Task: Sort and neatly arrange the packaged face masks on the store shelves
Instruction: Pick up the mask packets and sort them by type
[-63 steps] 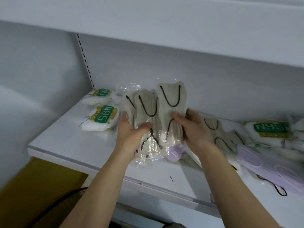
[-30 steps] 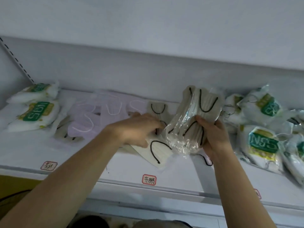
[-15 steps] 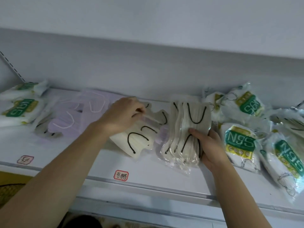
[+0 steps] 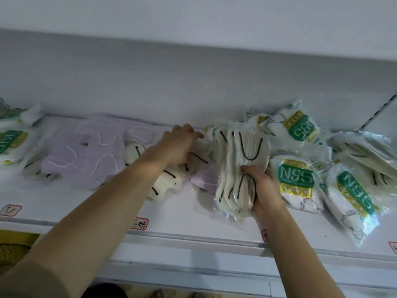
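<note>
Bundle of beige masks [image 4: 240, 168]: several clear packets with black ear loops, standing on edge on the shelf [image 4: 193, 216], long axis running from front edge toward back wall, top end leaning slightly away.
Right hand [image 4: 265, 190]: at the bundle's near right side, fingers and thumb curled round it, gripping.
Left hand [image 4: 177, 145]: left of the bundle, palm down on loose beige masks [image 4: 169, 181] lying flat; fingers straight and close together, tips reaching toward the back wall.
Purple masks [image 4: 86, 155]: flat heap further left of the bundle, white loops up.
N95 packets [image 4: 295, 179]: just right of the bundle, lying at mixed angles; more at far left [image 4: 10, 143].
Labels [image 4: 139, 223]: on the shelf front, below the bundle.
</note>
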`<state>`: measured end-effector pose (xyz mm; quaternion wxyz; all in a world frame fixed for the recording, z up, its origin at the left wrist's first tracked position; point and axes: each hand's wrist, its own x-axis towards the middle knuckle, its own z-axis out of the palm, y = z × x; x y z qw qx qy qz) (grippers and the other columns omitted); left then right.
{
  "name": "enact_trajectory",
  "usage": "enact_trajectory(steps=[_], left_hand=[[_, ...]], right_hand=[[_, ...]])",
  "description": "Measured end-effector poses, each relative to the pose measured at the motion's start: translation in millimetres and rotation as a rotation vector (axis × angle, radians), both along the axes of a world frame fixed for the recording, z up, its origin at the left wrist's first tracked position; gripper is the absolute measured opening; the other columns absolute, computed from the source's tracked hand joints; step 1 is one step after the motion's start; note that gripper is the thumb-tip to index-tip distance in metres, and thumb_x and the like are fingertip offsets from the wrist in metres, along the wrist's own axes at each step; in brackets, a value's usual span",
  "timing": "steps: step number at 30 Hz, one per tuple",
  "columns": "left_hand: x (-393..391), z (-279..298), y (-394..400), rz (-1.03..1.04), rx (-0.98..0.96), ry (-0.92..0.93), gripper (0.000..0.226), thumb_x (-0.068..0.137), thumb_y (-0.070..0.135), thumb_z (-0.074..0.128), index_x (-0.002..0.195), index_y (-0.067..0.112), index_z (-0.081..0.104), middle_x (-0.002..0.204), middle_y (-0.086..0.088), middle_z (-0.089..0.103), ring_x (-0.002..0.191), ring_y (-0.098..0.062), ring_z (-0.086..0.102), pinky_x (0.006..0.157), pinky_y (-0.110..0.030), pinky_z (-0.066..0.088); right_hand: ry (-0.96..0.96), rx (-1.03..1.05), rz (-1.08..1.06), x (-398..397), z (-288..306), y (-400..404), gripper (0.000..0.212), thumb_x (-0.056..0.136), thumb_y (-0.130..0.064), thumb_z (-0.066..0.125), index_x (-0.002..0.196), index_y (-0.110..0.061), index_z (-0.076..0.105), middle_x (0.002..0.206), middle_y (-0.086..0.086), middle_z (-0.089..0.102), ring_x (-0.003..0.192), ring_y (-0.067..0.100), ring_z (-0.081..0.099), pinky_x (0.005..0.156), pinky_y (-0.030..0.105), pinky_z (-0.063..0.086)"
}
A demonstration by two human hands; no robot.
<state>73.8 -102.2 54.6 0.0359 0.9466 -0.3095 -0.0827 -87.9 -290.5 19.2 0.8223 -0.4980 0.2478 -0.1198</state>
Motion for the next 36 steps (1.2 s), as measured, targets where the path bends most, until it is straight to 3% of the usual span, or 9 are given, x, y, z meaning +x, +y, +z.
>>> enact_trajectory(steps=[5,9,12,16,20,24,28,30,36], left_hand=[[15.2,3.1,-12.0,-0.119,0.178,0.057,0.073,0.077,0.018,0.066,0.142,0.038,0.04,0.138,0.007,0.05,0.13,-0.026,0.044,0.1,-0.046,0.04],[31.4,7.7,-7.7,-0.162,0.203,0.016,0.085,0.071,0.032,0.078,0.142,0.041,0.032,0.106,0.008,0.058,0.119,-0.025,0.047,0.105,-0.05,0.034],[33.1,38.2,-0.2,-0.177,0.095,-0.122,0.068,0.084,0.024,0.079,0.143,0.029,0.044,0.092,0.009,0.055,0.117,-0.022,0.049,0.107,-0.048,0.024],[31.4,94.1,38.5,-0.099,-0.017,-0.299,0.022,0.091,0.029,0.073,0.113,0.024,0.068,0.093,0.004,0.063,0.104,-0.027,0.059,0.088,-0.04,0.037],[11.0,129.0,85.2,0.025,-0.353,-0.234,0.03,0.091,0.031,0.074,0.083,0.006,0.06,0.079,-0.009,0.06,0.078,-0.029,0.059,0.066,-0.034,0.037],[-35.3,115.7,103.7,0.193,-0.736,-0.01,0.03,0.09,0.025,0.077,0.076,0.018,0.051,0.064,0.012,0.049,0.057,-0.003,0.042,0.056,-0.025,0.03],[-73.7,73.1,91.0,0.387,-1.106,0.183,0.036,0.076,0.018,0.09,0.095,0.009,0.061,0.087,-0.009,0.071,0.073,-0.01,0.064,0.066,-0.03,0.051],[-92.8,55.9,71.7,0.443,-1.306,0.324,0.046,0.068,0.01,0.094,0.102,0.013,0.063,0.094,-0.009,0.076,0.084,-0.019,0.074,0.071,-0.038,0.062],[-133.4,33.9,6.9,0.331,-1.324,0.408,0.013,0.09,0.01,0.076,0.091,0.016,0.065,0.076,0.001,0.069,0.067,0.01,0.062,0.062,-0.012,0.045]], right_hand=[[0.001,0.008,-0.004,-1.0,2.3,2.5,0.031,0.089,0.003,0.063,0.117,-0.008,0.068,0.109,0.023,0.074,0.102,0.044,0.072,0.092,0.063,0.056],[0.004,0.016,0.002,-3.6,5.0,2.2,0.03,0.091,0.004,0.063,0.119,-0.006,0.066,0.108,0.021,0.075,0.101,0.041,0.073,0.091,0.057,0.058],[-0.008,-0.001,0.001,-4.1,5.8,2.8,0.028,0.091,0.004,0.063,0.117,-0.006,0.067,0.104,0.018,0.076,0.096,0.037,0.074,0.087,0.054,0.06],[-0.005,-0.015,-0.005,-3.2,6.9,5.3,0.028,0.091,0.004,0.064,0.117,-0.007,0.066,0.102,0.016,0.077,0.093,0.034,0.075,0.079,0.047,0.061],[-0.035,-0.056,0.035,-1.5,15.2,11.1,0.029,0.093,0.002,0.065,0.121,-0.007,0.065,0.107,0.015,0.077,0.102,0.036,0.074,0.087,0.05,0.06],[-0.168,0.054,0.032,2.9,44.5,31.5,0.041,0.093,0.0,0.064,0.133,-0.006,0.06,0.119,0.012,0.075,0.109,0.028,0.073,0.091,0.044,0.061],[-0.225,0.166,0.104,1.2,69.9,57.0,0.053,0.082,-0.01,0.069,0.134,-0.006,0.061,0.124,0.016,0.072,0.114,0.033,0.07,0.097,0.052,0.056],[-0.204,0.143,0.1,-5.3,71.7,70.4,0.051,0.081,-0.009,0.069,0.131,-0.003,0.062,0.122,0.018,0.073,0.113,0.035,0.07,0.097,0.052,0.055],[-0.064,-0.093,-0.084,-49.3,60.7,64.4,0.021,0.094,-0.003,0.067,0.115,-0.007,0.067,0.104,0.013,0.078,0.099,0.031,0.076,0.085,0.047,0.061]])
